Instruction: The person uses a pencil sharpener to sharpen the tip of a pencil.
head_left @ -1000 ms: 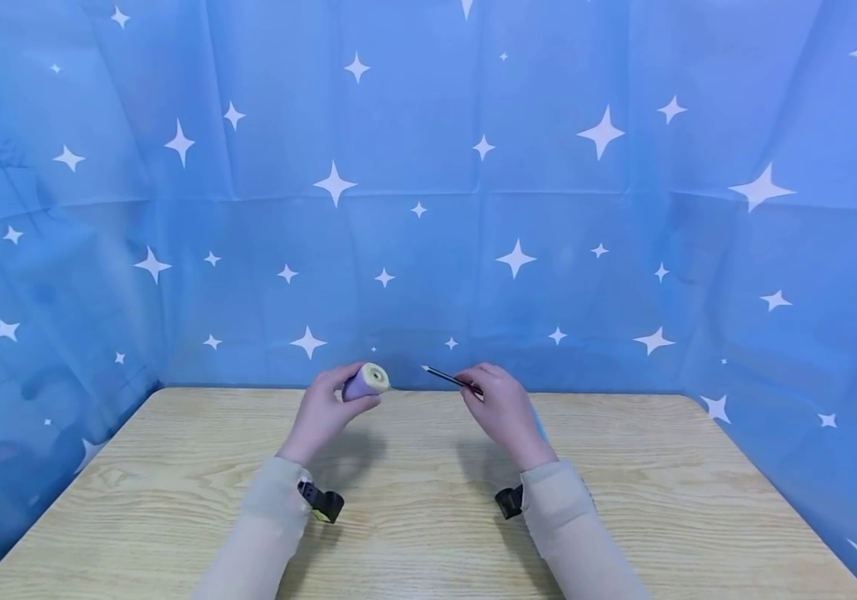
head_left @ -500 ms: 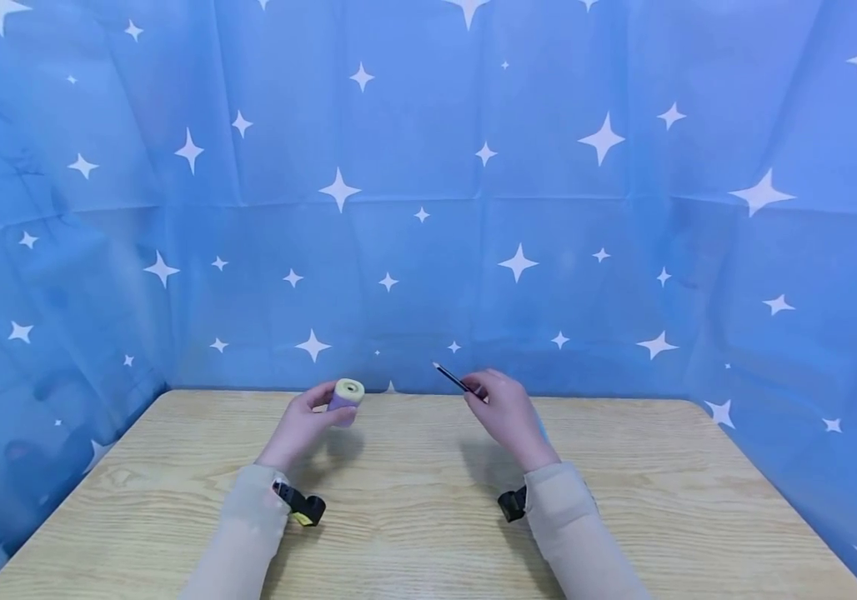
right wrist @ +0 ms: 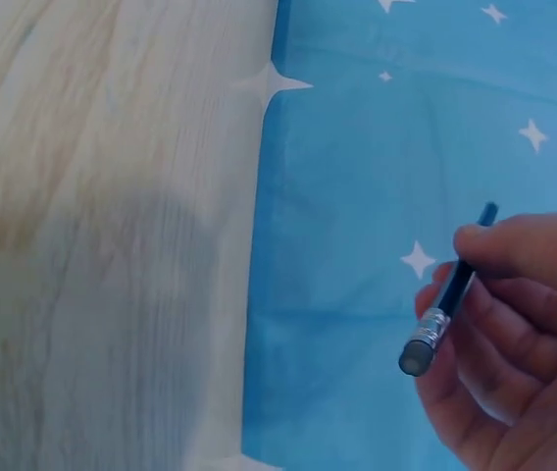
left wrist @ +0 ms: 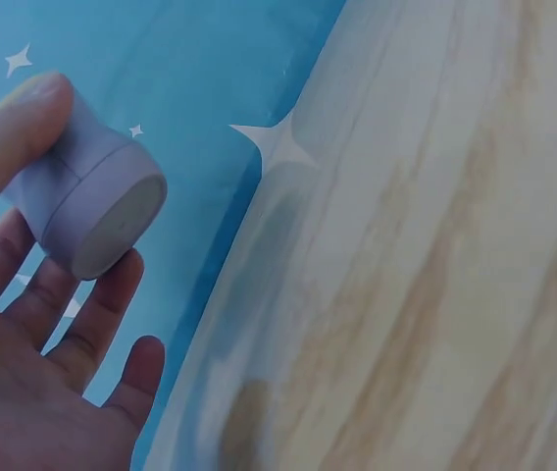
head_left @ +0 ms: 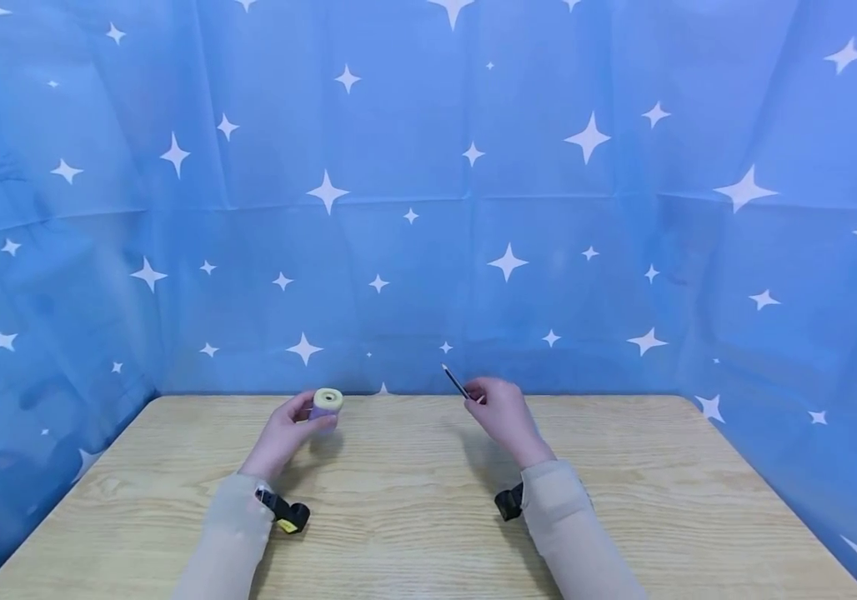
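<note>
My left hand [head_left: 277, 440] grips a small pencil sharpener [head_left: 328, 401] between thumb and fingers, above the far left part of the table. Its body is purple and its cream top has a round hole that faces up. In the left wrist view the flat base of the sharpener [left wrist: 122, 228] shows, with the little finger apart from it. My right hand [head_left: 505, 419] pinches a dark pencil [head_left: 454, 380], its pale sharpened tip pointing up and to the left. The right wrist view shows the pencil's eraser end [right wrist: 417, 357], with a silver ferrule.
The light wood table [head_left: 406, 517] ends at a far edge just beyond the hands. Behind it and at both sides hangs a blue curtain [head_left: 413, 275] with white stars. Each wrist wears a black camera.
My left hand has moved left and slightly down with the sharpener, whose top has turned from facing right to facing up. The pencil has tilted steeper in my right hand, which stays nearly in place.
</note>
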`<control>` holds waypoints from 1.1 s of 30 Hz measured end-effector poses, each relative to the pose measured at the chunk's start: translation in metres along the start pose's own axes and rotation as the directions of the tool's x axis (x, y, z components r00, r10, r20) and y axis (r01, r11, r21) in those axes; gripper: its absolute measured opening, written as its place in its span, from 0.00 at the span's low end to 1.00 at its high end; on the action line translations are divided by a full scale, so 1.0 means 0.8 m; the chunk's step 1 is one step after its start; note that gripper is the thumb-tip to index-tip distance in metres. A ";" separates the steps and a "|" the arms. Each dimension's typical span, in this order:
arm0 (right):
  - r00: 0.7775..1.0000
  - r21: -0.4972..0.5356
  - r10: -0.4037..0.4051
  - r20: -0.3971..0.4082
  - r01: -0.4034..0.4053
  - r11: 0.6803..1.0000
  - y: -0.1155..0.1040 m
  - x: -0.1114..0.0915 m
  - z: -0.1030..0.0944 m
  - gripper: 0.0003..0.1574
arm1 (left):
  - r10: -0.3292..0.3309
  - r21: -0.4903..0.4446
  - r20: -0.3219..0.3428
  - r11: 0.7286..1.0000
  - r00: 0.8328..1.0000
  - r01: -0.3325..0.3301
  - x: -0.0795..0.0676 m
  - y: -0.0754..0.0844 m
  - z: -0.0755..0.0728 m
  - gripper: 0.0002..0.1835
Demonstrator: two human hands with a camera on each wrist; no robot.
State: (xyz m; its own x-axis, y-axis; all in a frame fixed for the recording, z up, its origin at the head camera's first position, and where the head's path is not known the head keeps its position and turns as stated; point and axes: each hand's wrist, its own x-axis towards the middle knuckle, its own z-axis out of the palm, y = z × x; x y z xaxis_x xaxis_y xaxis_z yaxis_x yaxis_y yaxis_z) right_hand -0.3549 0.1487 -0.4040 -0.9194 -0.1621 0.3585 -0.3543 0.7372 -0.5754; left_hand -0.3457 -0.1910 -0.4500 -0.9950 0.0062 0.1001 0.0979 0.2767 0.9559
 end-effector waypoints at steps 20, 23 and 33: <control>0.964 0.073 0.246 0.100 -0.254 0.964 0.047 -0.021 -0.009 0.12 | -0.029 -0.079 0.056 0.996 0.998 0.034 -0.003 -0.015 -0.005 0.34; 0.958 0.065 0.258 0.126 -0.267 0.961 0.050 -0.021 -0.008 0.13 | -0.039 -0.098 0.046 0.994 0.998 0.043 -0.004 -0.017 -0.005 0.34; 0.938 0.014 0.285 0.198 -0.294 0.956 0.056 -0.022 -0.005 0.19 | -0.012 -0.101 0.042 0.995 0.999 0.016 -0.003 -0.020 -0.005 0.34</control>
State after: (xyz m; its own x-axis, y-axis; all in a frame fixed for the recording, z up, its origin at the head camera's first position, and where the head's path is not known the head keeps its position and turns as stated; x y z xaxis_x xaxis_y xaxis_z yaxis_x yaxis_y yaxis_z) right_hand -0.3543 0.1876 -0.4331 -0.9971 -0.0717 0.0265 -0.0711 0.7428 -0.6657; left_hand -0.3449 -0.1996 -0.4642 -0.9961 0.0431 0.0769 0.0834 0.1785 0.9804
